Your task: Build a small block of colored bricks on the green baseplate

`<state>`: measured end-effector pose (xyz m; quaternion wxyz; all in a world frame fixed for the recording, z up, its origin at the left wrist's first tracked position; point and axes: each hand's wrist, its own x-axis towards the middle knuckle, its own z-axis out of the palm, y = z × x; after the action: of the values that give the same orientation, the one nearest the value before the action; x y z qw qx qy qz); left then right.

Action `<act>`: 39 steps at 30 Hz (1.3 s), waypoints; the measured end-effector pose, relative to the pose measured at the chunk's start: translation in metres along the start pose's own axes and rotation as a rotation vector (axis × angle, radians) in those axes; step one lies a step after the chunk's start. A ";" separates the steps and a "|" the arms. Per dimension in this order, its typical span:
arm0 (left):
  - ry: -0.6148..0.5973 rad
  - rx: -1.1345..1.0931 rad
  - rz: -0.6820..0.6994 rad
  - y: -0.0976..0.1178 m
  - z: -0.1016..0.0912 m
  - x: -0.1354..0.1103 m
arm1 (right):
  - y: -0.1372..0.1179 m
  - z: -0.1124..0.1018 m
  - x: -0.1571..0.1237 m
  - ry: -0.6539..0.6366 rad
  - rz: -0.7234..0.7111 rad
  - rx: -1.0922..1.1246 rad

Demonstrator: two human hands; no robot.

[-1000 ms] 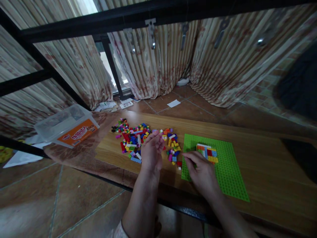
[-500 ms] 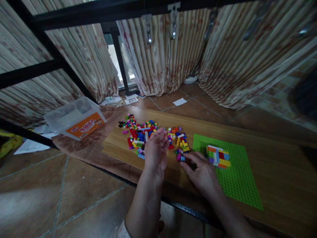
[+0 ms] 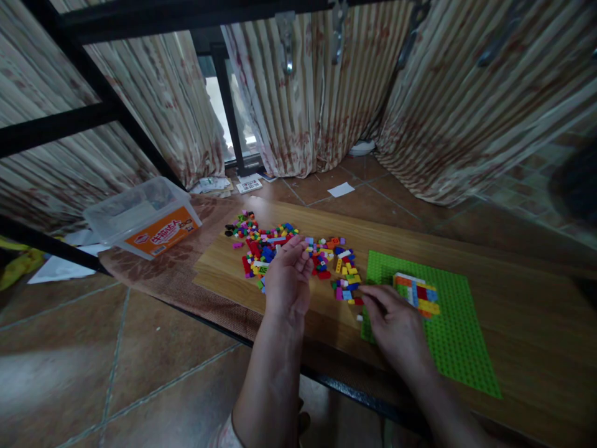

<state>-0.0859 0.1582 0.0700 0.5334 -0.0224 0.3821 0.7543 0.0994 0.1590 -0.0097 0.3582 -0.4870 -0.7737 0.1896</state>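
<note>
My left hand (image 3: 290, 277) is turned palm up over the loose toy building bricks (image 3: 265, 252), its fingers curled inward. What lies in that palm, if anything, is too small to make out. At the left edge of the green baseplate (image 3: 454, 330), my right hand (image 3: 396, 320) has its thumb and forefinger drawn together; anything between them is hidden. Just left of those fingertips lie a red brick (image 3: 358, 301) and a light blue brick (image 3: 347, 295). A small white brick (image 3: 359, 318) sits below them. On the baseplate stands a multicoloured block of joined bricks (image 3: 422, 295), partly behind my right hand.
A clear plastic box (image 3: 140, 214) with an orange label stands at the left on a brown cloth (image 3: 153, 274). Under the bricks is a wooden board (image 3: 224, 280). Black metal bars (image 3: 88, 115) cross the upper left, and striped curtains (image 3: 345, 99) hang behind.
My right hand has drawn back to the right, away from the purple and light blue bricks. The small white brick and the red brick now show near it. My left hand stays palm up.
</note>
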 end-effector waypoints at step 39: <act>-0.479 1.129 0.282 -0.040 0.000 -0.005 | 0.033 -0.067 0.002 0.409 0.416 0.320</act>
<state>-0.0510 0.1594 0.0500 0.4290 0.4827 0.5908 0.4837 0.1682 0.1722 0.0149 0.5318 -0.5998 -0.5302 0.2762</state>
